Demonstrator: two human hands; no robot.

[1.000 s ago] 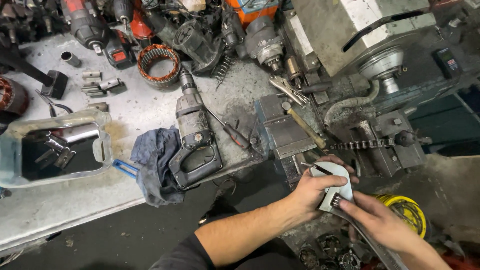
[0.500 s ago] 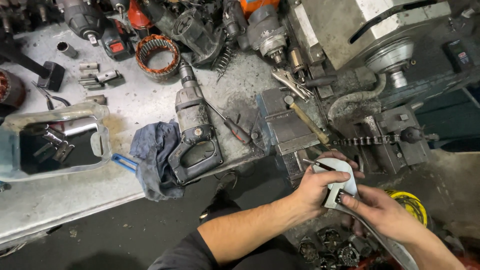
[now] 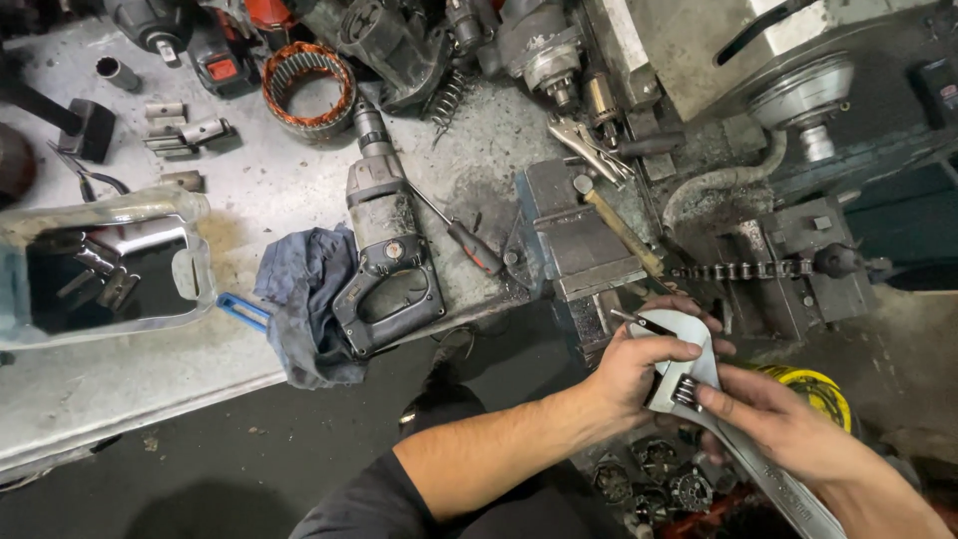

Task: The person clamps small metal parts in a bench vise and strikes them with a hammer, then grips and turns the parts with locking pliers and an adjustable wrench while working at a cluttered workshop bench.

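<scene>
Head view of a cluttered metal workbench. Below its front edge, off the right end, both hands hold a large adjustable wrench. The left hand wraps the wrench head from the left: its thumb lies across the flat face just below the jaw opening, and the remaining fingers curl behind the head, their tips showing past its right edge. The right hand grips the handle, which runs down toward the lower right; its thumb tip rests on the knurled adjusting screw at the neck of the wrench, and the other fingers close round the handle beneath. Both hands are thus closed on the tool, with the head between the left thumb and fingers. The wrench jaws point up toward a bench vise mounted at the front edge of the workbench, and appear apart from it.

On the workbench near the front edge lies a grey power drill, its handle resting against a crumpled blue rag. A red-handled screwdriver lies between drill and vise. A clear plastic tray holding metal parts sits toward the left end; a copper-wound stator ring lies near the back edge. A roller chain stretches across the machine to the right of the vise.
</scene>
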